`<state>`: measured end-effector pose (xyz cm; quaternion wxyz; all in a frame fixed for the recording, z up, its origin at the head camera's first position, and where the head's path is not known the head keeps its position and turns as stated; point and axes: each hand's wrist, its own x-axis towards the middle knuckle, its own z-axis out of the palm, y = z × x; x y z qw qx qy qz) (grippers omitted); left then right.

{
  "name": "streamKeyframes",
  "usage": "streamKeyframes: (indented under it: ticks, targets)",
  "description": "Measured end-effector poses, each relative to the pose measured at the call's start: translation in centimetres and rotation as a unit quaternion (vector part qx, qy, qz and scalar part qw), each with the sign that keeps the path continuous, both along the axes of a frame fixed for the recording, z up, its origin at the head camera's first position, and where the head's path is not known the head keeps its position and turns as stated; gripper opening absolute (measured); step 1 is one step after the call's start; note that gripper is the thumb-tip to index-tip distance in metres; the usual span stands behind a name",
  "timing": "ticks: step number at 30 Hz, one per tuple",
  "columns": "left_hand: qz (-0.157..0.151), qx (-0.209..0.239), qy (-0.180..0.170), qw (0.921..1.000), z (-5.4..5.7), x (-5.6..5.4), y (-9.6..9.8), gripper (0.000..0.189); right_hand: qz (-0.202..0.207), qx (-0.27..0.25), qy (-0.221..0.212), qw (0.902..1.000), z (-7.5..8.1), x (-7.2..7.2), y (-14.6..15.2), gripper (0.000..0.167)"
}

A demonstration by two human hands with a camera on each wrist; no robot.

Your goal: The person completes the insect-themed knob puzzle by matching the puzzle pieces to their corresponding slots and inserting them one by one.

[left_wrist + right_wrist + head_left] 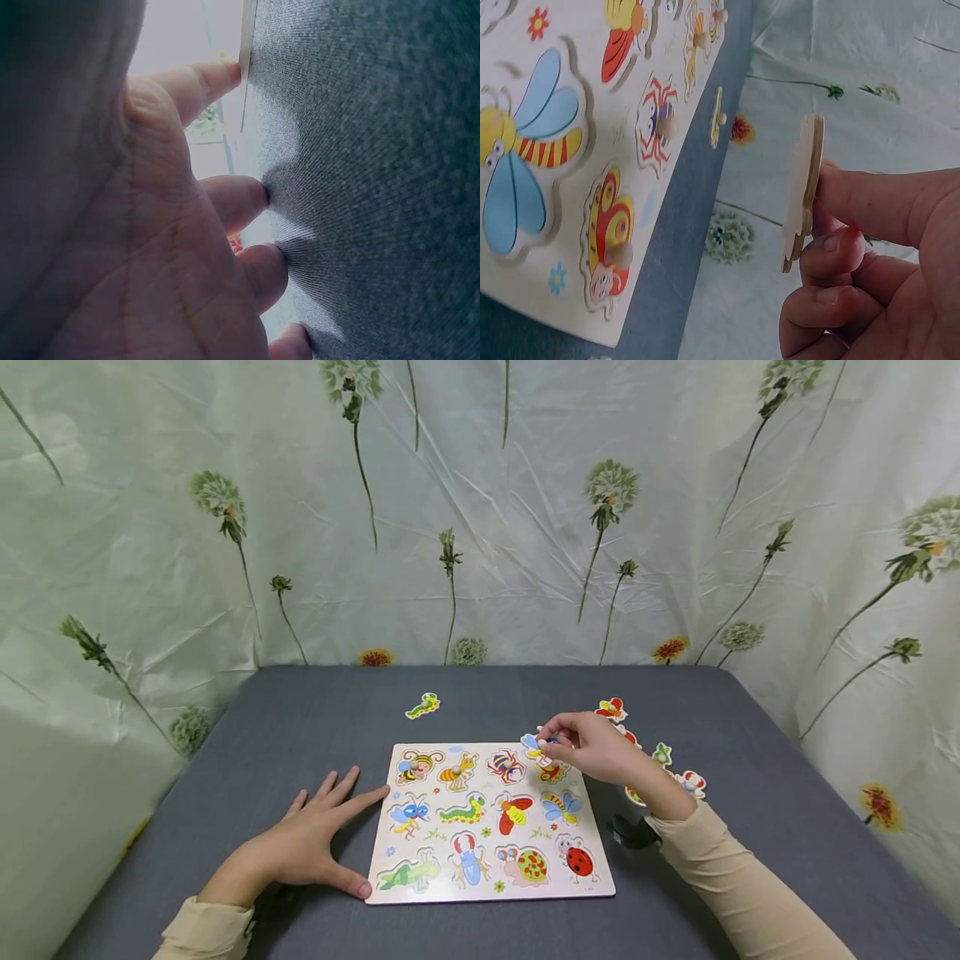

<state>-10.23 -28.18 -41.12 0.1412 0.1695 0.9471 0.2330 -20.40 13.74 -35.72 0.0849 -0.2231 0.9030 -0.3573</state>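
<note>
Above the upper right part of the puzzle board (555,890), a blue-winged piece (531,745) hangs in the air near the butterfly piece (553,772). The right hand (592,745) pinches it between thumb and bent fingers; in the right wrist view it is edge-on, showing pale wood and clear of the board. Along the board's top row, a bee piece (412,767), a yellow insect piece (454,772), a spider piece (506,766) and the butterfly sit in their recesses, each with a small knob. Below them, two rows of recesses show printed insects, among them a ladybird (580,862) and a snail (531,866).

At the board's left side, the left hand (311,837) is spread wide and grasps nothing: its index fingertip meets the edge, its thumb reaches the near left corner, and other fingertips rest on the grey cloth (300,710).

Beyond the board lies a green caterpillar piece (423,706). To the right, a loose group includes a red piece (611,708), a green piece (662,754) and a red-and-white piece (691,783), others partly hidden by the right arm. Behind everything hangs a pale curtain (510,593) printed with dandelions.
</note>
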Motion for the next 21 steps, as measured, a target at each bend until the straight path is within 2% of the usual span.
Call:
streamKeyframes:
  ticks: [21]
  targets:
    - [0.008,-0.02,0.012,0.9997,0.3,-0.2,0.2,0.123,0.046,-0.012,0.003,0.9989,-0.9,0.0,-3.1,0.015]
